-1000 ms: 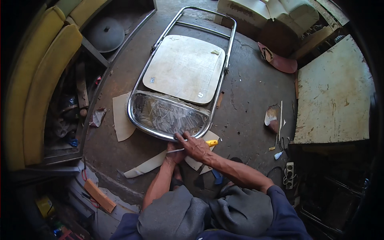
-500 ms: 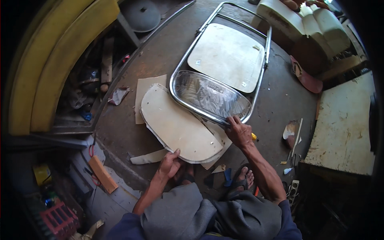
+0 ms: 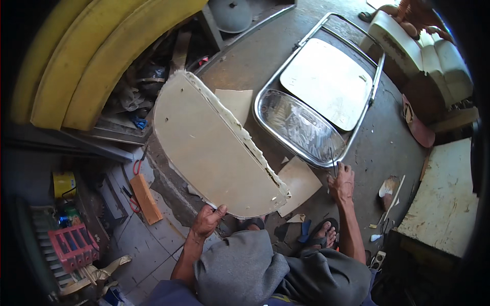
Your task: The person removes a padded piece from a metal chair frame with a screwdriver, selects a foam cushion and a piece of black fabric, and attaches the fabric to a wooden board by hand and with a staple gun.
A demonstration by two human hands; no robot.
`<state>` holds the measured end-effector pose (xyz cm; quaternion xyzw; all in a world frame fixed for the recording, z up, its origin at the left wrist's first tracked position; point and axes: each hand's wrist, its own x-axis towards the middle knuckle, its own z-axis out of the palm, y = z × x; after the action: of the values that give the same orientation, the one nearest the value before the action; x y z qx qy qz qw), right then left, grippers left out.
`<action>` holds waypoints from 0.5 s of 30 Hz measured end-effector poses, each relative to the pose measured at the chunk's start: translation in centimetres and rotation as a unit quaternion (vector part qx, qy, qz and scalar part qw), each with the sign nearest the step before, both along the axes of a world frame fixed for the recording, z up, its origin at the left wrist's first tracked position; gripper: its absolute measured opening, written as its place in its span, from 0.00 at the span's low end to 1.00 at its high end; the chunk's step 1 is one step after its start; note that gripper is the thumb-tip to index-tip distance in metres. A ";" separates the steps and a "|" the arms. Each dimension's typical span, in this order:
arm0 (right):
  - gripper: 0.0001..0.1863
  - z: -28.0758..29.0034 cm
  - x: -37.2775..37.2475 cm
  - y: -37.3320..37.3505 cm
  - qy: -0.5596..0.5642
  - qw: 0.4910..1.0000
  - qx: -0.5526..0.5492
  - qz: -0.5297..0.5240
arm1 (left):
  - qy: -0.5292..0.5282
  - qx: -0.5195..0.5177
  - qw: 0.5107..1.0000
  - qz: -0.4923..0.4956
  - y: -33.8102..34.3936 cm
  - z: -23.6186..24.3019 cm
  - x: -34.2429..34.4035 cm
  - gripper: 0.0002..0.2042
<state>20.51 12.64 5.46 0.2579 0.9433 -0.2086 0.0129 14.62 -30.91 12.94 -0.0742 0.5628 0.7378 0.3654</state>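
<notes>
1. Head view: beneath stacked yellow cushions (image 3: pixel 97 66), an open shelf (image 3: pixel 120 131) holds dark clutter, crumpled clear plastic (image 3: pixel 131 98) and a blue scrap (image 3: pixel 140 123). At lower left stands a red slotted crate (image 3: pixel 76 262), its contents too dim to tell.
2. Half a second ago the cream panel (image 3: pixel 214 148) lay lower, beside the chair's chrome frame (image 3: pixel 278 136); it is now raised at the person's left, its ragged straight edge facing the frame. The right hand (image 3: pixel 342 182), earlier on the frame's rim, is now just below its corner.
3. The left hand (image 3: pixel 207 219) pinches the panel's lower rounded edge, thumb on top. The panel stretches forward from that hand, well apart from the right hand, whose curled fingers grip a thin dark shaft (image 3: pixel 333 158).
</notes>
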 end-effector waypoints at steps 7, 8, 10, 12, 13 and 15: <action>0.43 10.1 -2.7 -7.7 0.036 0.866 -0.481 0.130 | -0.030 0.071 0.997 0.001 3.5 0.5 -0.9 0.20; 0.44 10.5 -2.6 -8.6 0.073 0.900 -0.376 0.210 | -0.039 0.081 0.996 0.006 3.8 0.2 -1.1 0.21; 0.47 10.2 -2.1 -9.0 0.086 0.920 -0.322 0.209 | -0.056 0.098 0.994 0.015 4.5 0.3 -1.3 0.22; 0.47 10.1 -1.7 -9.1 0.122 0.918 -0.328 0.187 | -0.069 0.108 0.991 0.025 5.0 0.5 -1.4 0.23; 0.42 10.1 -1.7 -9.3 0.152 0.909 -0.349 0.168 | -0.064 0.109 0.992 0.027 5.1 0.5 -1.3 0.23; 0.34 10.4 -1.8 -9.6 0.157 0.921 -0.315 0.168 | -0.056 0.111 0.992 0.030 5.3 0.2 -1.2 0.23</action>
<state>18.68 3.05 15.82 0.0421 0.8482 -0.5277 -0.0197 13.44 -25.57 13.10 -0.0914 0.4532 0.8013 0.3798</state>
